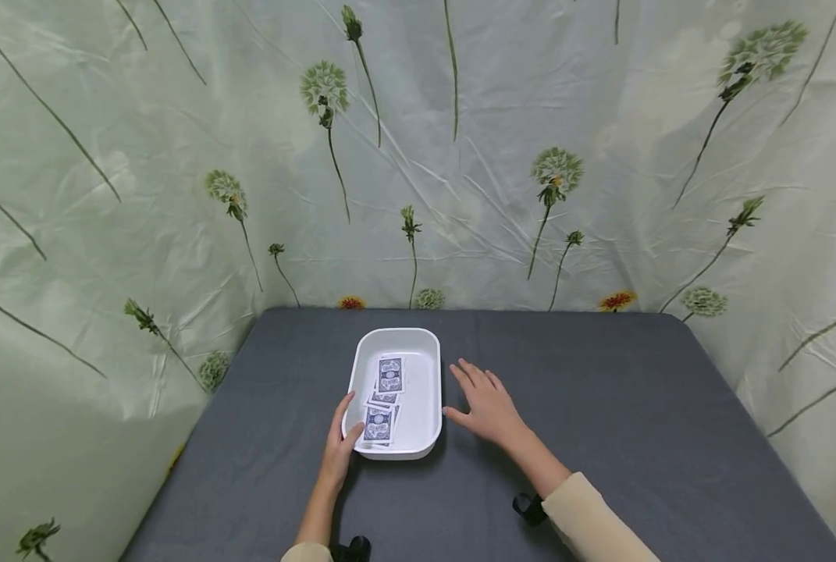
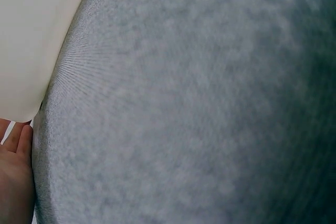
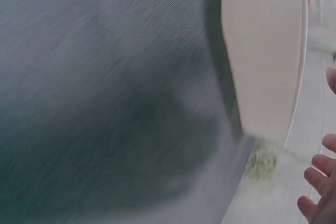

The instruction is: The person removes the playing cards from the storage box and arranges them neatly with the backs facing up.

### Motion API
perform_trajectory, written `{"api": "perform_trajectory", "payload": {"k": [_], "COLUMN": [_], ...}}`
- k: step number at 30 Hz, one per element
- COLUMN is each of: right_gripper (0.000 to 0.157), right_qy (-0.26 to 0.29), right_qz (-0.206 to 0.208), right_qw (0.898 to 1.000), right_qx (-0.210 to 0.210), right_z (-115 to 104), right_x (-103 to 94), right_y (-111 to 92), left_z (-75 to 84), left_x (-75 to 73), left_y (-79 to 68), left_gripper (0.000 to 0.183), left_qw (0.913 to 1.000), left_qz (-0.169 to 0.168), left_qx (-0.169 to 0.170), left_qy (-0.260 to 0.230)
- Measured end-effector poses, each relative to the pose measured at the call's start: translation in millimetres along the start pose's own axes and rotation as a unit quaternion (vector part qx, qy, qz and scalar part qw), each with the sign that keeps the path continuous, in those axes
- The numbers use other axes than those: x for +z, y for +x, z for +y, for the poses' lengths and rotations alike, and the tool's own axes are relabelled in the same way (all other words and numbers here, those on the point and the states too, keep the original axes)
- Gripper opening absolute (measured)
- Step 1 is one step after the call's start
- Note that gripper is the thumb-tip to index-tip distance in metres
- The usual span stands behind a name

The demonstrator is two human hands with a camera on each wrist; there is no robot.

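Note:
A white rectangular tray [image 1: 421, 398] with rounded corners stands on the dark grey table. Inside it, toward the left, lie several playing cards [image 1: 391, 375] with their blue patterned backs up, some overlapping. My left hand [image 1: 336, 451] grips the tray's near left side, thumb over the rim beside the cards and fingers along the outer wall. In the left wrist view, that hand [image 2: 14, 177] shows only in part, against the tray's pale wall [image 2: 37, 35]. To the right of the tray, my right hand [image 1: 488, 407] hovers with fingers spread, holding nothing.
The grey cloth-covered table [image 1: 600, 375] reaches back to a pale curtain [image 1: 474, 203] printed with dandelions and other flowers, which also hangs along both sides. Dark bands [image 1: 530, 509] sit at both wrists, by the cream sleeves [image 1: 593, 519].

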State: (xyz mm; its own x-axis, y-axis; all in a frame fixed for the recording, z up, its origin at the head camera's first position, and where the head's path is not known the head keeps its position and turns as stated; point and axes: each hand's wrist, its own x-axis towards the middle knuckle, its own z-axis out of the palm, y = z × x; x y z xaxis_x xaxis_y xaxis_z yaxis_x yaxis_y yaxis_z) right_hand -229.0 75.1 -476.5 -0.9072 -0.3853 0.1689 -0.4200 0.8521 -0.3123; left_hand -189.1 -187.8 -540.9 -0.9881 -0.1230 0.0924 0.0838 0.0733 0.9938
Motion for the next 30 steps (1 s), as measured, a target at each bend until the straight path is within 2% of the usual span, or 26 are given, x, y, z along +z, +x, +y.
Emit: {"api": "perform_trajectory", "payload": {"k": [6,11,18,26,30], "right_gripper": [0.075,0.075,0.076,0.077,0.077], "right_qy": [-0.038,-0.069,-0.082,-0.118,-0.12], "right_qz": [-0.013,-0.033,-0.093,-0.167,-0.176], "right_qw": [0.998,0.994,0.99,0.978,0.976], "right_qx": [-0.054,-0.078,-0.063,-0.039,-0.038], "right_z": [-29.2,-46.8,-57.4,-60.9,-62.4], "right_x": [10.4,20.1,32.0,46.6,55.1], "right_y": [26.0,44.0,66.0,89.8,96.4], "left_z": [16.9,21.6,18.1,18.0,0.1], "left_x": [4.4,5.5,5.9,5.6,1.8], "left_y": [-5.3,-7.4,-6.3,-6.2,-1.7], "left_gripper": [0.057,0.056,0.056,0.056,0.057], "left_qw": [1.0,0.9999,0.9997,0.9998,0.9998], "left_qz": [0.001,0.004,0.009,0.012,0.01], "left_qx": [0.0,-0.007,-0.004,-0.007,0.004], "left_qy": [0.006,0.012,0.024,0.017,0.019]}}
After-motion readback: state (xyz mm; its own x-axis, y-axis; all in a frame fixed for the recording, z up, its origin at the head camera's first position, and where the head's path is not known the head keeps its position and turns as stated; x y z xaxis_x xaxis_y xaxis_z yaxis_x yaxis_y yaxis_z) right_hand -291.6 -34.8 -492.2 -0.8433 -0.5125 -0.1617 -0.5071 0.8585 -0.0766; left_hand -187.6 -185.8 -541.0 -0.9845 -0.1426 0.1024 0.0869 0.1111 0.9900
